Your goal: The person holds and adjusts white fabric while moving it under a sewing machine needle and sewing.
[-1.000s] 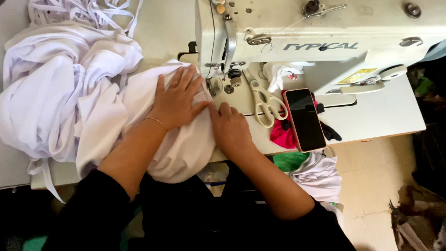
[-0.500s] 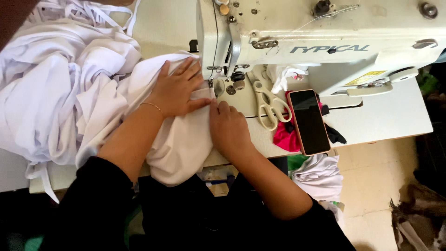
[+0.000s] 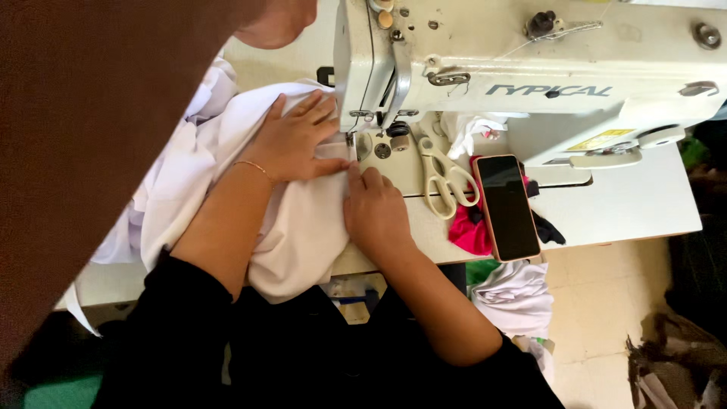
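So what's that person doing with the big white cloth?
A person is sewing. Their left hand lies flat on the white cloth, and their right hand presses its edge close to the needle of the white sewing machine. Beside the right hand, white scissors and a dark phone lie on the table, with some pink fabric under the phone.

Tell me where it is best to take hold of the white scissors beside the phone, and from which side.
Grip the white scissors at the two handle loops, coming from the near table edge. They lie flat with loops toward the person and blades toward the sewing machine; the phone crowds their right.
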